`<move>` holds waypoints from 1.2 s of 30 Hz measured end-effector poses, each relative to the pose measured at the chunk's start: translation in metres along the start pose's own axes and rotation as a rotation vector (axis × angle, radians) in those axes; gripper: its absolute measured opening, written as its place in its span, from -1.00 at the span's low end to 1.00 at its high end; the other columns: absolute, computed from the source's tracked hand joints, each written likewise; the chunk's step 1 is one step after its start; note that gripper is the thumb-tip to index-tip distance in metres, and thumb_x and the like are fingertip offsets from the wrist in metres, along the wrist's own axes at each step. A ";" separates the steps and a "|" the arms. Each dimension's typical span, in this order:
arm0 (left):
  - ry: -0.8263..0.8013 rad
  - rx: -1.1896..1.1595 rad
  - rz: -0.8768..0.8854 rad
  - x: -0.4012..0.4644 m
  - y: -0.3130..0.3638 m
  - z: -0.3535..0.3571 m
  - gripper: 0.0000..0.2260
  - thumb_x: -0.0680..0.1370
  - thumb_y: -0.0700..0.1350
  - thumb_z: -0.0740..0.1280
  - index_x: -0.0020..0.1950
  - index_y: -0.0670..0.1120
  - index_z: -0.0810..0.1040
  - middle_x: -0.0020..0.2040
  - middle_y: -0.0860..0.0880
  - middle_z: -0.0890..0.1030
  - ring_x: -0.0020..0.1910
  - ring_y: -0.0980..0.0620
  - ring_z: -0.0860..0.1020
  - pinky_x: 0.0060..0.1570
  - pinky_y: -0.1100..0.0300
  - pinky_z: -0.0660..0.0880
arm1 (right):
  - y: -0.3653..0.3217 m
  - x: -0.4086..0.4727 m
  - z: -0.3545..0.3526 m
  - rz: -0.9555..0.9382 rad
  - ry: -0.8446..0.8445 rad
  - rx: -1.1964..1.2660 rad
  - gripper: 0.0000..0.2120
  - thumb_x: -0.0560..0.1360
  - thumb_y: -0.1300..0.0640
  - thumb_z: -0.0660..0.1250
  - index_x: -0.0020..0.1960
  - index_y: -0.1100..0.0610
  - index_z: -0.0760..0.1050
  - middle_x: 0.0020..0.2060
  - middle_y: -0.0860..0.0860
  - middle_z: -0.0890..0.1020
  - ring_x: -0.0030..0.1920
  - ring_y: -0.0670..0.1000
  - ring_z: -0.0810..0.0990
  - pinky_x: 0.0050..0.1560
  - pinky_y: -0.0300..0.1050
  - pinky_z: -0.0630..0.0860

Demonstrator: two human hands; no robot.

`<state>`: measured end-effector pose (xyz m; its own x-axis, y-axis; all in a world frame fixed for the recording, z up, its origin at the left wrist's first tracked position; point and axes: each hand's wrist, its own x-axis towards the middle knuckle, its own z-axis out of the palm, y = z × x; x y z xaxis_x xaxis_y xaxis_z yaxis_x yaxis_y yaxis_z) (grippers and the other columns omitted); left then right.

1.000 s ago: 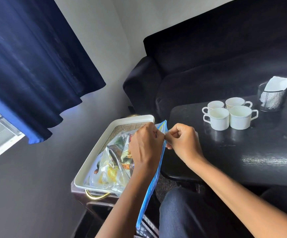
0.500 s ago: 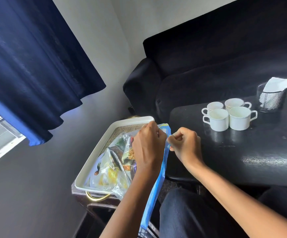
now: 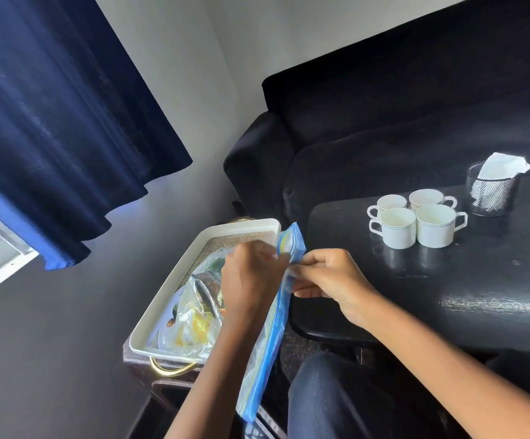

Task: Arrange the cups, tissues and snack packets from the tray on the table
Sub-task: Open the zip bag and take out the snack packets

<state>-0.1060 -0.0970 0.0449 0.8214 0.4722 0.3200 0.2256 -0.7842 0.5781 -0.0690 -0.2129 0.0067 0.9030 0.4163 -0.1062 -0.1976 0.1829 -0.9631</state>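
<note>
A clear zip bag (image 3: 273,337) with a blue seal strip holds several colourful snack packets (image 3: 200,315). It lies partly in the white tray (image 3: 174,277) left of the black table (image 3: 447,280). My left hand (image 3: 251,280) and my right hand (image 3: 330,280) both pinch the bag's blue top edge, close together above the tray's right rim. Several white cups (image 3: 415,221) stand grouped on the table. Behind them a mesh holder (image 3: 491,193) carries white tissues (image 3: 501,164).
A black sofa (image 3: 384,122) runs behind the table. A dark blue curtain (image 3: 51,122) hangs at the left over a window. The tray has gold handles (image 3: 171,370) and sits on a low stand. My knee in dark trousers (image 3: 336,397) is below the table edge.
My hands have drawn slightly apart along the bag's blue top edge, and the bag's upper corner now stands higher above them. The cups and tissues have not moved.
</note>
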 end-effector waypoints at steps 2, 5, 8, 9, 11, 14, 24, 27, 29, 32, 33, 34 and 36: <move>-0.079 0.049 -0.010 -0.005 -0.001 -0.002 -0.78 0.42 -0.02 0.40 -0.27 -0.17 0.61 -0.34 -0.09 0.63 -0.33 -0.18 0.51 -0.22 0.06 0.54 | 0.000 0.000 -0.001 -0.009 0.038 0.007 -0.92 0.45 0.30 0.40 -0.23 0.26 0.55 -0.37 0.12 0.65 -0.44 -0.06 0.62 -0.37 -0.24 0.60; -0.062 0.086 -0.011 -0.009 0.000 -0.002 -0.82 0.43 -0.09 0.37 -0.27 -0.19 0.62 -0.41 -0.06 0.48 -0.38 -0.01 0.31 -0.27 0.02 0.53 | 0.002 0.000 0.002 -0.020 0.057 0.011 -0.89 0.44 0.32 0.40 -0.26 0.24 0.55 -0.42 0.08 0.65 -0.45 -0.05 0.62 -0.38 -0.23 0.59; -0.036 0.093 -0.026 -0.008 0.002 -0.002 -0.83 0.44 -0.12 0.33 -0.37 -0.08 0.52 -0.40 -0.03 0.40 -0.36 0.02 0.28 -0.30 0.03 0.50 | 0.002 0.001 0.003 -0.041 0.122 -0.019 -0.88 0.43 0.35 0.39 -0.27 0.25 0.54 -0.40 0.14 0.65 -0.43 0.01 0.62 -0.34 -0.17 0.61; -0.016 0.099 -0.030 -0.007 0.001 -0.001 -0.81 0.44 -0.14 0.32 -0.37 -0.12 0.46 -0.40 -0.02 0.38 -0.35 0.03 0.27 -0.31 0.03 0.49 | 0.003 0.002 0.002 -0.046 0.147 -0.034 -0.88 0.43 0.36 0.38 -0.28 0.26 0.54 -0.37 0.18 0.66 -0.42 0.03 0.62 -0.32 -0.15 0.62; 0.039 0.108 -0.035 -0.002 -0.004 -0.001 -0.82 0.44 -0.16 0.29 -0.33 -0.23 0.50 -0.40 -0.01 0.36 -0.35 0.02 0.26 -0.31 0.02 0.47 | 0.004 0.004 -0.001 -0.044 0.196 -0.050 -0.89 0.42 0.38 0.36 -0.27 0.28 0.54 -0.35 0.22 0.65 -0.42 0.04 0.62 -0.31 -0.15 0.62; 0.088 0.074 -0.037 0.003 -0.012 -0.003 -0.83 0.44 -0.18 0.29 -0.33 -0.21 0.51 -0.40 0.01 0.36 -0.37 0.02 0.30 -0.27 0.00 0.50 | 0.006 0.006 -0.005 -0.034 0.243 -0.056 -0.91 0.42 0.40 0.33 -0.25 0.28 0.53 -0.36 0.20 0.63 -0.41 0.03 0.63 -0.31 -0.15 0.61; 0.213 -0.044 -0.014 0.002 -0.011 -0.002 -0.86 0.46 -0.13 0.36 -0.27 -0.10 0.65 -0.31 -0.05 0.66 -0.30 -0.05 0.57 -0.32 0.17 0.36 | 0.003 -0.011 0.011 0.100 -0.026 -0.011 -0.85 0.46 0.17 0.41 -0.14 0.26 0.52 -0.36 0.13 0.65 -0.40 0.01 0.63 -0.35 -0.21 0.60; 0.121 -0.055 -0.040 -0.002 -0.012 -0.004 -0.88 0.45 -0.08 0.38 -0.28 -0.06 0.63 -0.28 0.01 0.66 -0.23 -0.03 0.61 -0.25 0.21 0.38 | 0.010 -0.018 0.021 0.130 -0.134 0.013 -0.92 0.48 0.26 0.37 -0.13 0.27 0.50 -0.36 0.13 0.63 -0.44 -0.03 0.62 -0.38 -0.24 0.58; -0.015 0.043 -0.068 -0.008 -0.015 -0.005 -0.79 0.42 -0.05 0.39 -0.39 -0.06 0.48 -0.42 0.01 0.50 -0.25 -0.13 0.56 -0.30 0.20 0.34 | 0.012 -0.018 0.022 0.121 -0.128 0.037 -0.95 0.48 0.34 0.35 -0.14 0.27 0.49 -0.33 0.15 0.61 -0.43 -0.03 0.61 -0.39 -0.25 0.58; -0.114 0.121 -0.069 -0.018 -0.020 -0.009 -0.69 0.42 -0.09 0.38 -0.46 -0.14 0.37 -0.50 -0.11 0.38 -0.33 -0.26 0.46 -0.36 0.12 0.40 | 0.011 -0.016 0.018 0.107 -0.081 0.033 -0.95 0.46 0.37 0.36 -0.11 0.32 0.49 -0.31 0.17 0.61 -0.42 -0.04 0.60 -0.38 -0.26 0.59; -0.124 0.100 -0.072 -0.020 -0.021 -0.010 -0.73 0.42 -0.11 0.38 -0.43 -0.18 0.45 -0.47 -0.16 0.49 -0.36 -0.21 0.51 -0.33 0.09 0.50 | 0.011 -0.015 0.017 0.103 -0.071 0.027 -0.95 0.45 0.37 0.36 -0.11 0.33 0.50 -0.30 0.18 0.62 -0.41 -0.03 0.60 -0.37 -0.25 0.59; -0.128 0.087 -0.073 -0.022 -0.021 -0.012 -0.78 0.42 -0.13 0.39 -0.37 -0.22 0.51 -0.40 -0.22 0.57 -0.39 -0.17 0.51 -0.29 0.04 0.55 | 0.011 -0.014 0.016 0.100 -0.063 0.024 -0.95 0.45 0.38 0.37 -0.11 0.33 0.50 -0.29 0.19 0.62 -0.40 -0.02 0.60 -0.37 -0.23 0.59; -0.099 0.107 -0.059 -0.023 -0.020 -0.014 -0.82 0.43 -0.16 0.38 -0.30 -0.25 0.58 -0.35 -0.29 0.58 -0.42 -0.08 0.41 -0.25 0.04 0.55 | 0.012 -0.014 0.015 0.093 -0.043 0.025 -0.95 0.45 0.39 0.36 -0.12 0.33 0.50 -0.31 0.19 0.62 -0.43 -0.03 0.61 -0.38 -0.23 0.58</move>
<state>-0.1366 -0.0861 0.0365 0.8513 0.4811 0.2094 0.3252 -0.7970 0.5090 -0.0898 -0.2029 0.0008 0.8631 0.4705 -0.1835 -0.2896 0.1636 -0.9431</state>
